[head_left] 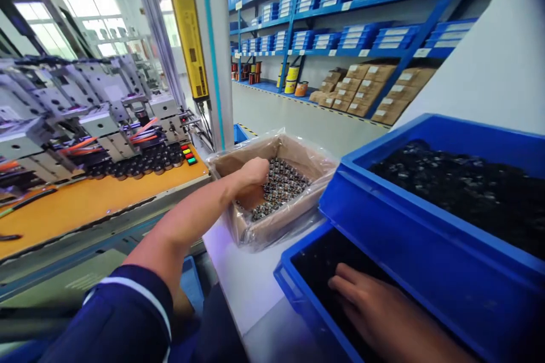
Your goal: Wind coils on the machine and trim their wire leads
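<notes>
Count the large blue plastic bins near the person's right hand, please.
2. The upper bin holds black parts; the lower bin sits partly beneath it, with the right hand reaching inside. More could be hidden underneath.

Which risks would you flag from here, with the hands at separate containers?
The left hand reaches over the rim of the cardboard box; the loose plastic liner might catch it. Small parts piled inside could slip from its grip if lifted. The right hand, at the lower blue bin, might knock the upper bin close by.
</notes>
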Action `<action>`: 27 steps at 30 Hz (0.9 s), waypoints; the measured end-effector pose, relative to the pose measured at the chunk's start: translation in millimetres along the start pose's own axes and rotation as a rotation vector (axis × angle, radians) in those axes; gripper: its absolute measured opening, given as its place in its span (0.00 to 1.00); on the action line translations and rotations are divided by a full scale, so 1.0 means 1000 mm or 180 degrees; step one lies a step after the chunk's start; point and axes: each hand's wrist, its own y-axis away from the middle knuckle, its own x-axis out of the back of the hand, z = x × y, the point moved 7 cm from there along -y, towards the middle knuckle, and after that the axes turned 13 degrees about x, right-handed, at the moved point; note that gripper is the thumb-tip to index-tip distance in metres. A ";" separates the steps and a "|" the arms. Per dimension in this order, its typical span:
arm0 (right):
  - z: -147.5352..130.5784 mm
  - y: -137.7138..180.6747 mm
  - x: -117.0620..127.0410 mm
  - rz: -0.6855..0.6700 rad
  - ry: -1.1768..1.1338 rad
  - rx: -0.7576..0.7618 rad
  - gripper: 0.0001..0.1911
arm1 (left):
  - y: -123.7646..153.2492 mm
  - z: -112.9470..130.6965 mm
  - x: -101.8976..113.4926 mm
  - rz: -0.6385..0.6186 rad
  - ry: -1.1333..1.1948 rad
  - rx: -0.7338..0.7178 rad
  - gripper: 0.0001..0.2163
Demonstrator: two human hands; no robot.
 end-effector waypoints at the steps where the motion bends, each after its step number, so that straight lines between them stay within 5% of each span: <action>1: 0.001 -0.001 -0.002 -0.0089 -0.0069 -0.0037 0.17 | 0.018 0.001 0.008 0.0043 0.0109 -0.0009 0.14; 4: 0.000 -0.009 0.006 0.0098 -0.0211 -0.0041 0.13 | 0.100 0.000 0.026 0.0150 0.0850 -0.0134 0.15; 7: -0.014 -0.024 0.036 0.0979 -0.0235 0.0150 0.09 | 0.190 -0.022 0.026 -0.0056 0.3256 0.0006 0.15; 10: -0.048 -0.044 0.070 0.1780 -0.0249 0.0376 0.06 | 0.252 -0.036 0.012 -0.0275 0.4269 0.0332 0.18; 14: -0.118 -0.072 0.092 0.1980 -0.0822 0.0853 0.06 | 0.288 -0.030 0.014 -0.0170 0.4450 0.0422 0.19; 18: -0.167 -0.072 0.087 0.1924 -0.1474 0.1085 0.06 | 0.324 -0.022 0.012 -0.0029 0.4450 0.0411 0.16; 23: -0.188 -0.060 0.067 0.1691 -0.1856 0.1345 0.07 | 0.373 -0.027 -0.023 -0.0279 0.4812 0.0879 0.15; 27: -0.186 -0.062 0.060 0.1616 -0.1972 0.1244 0.08 | 0.370 -0.028 -0.025 -0.0381 0.5001 0.0795 0.16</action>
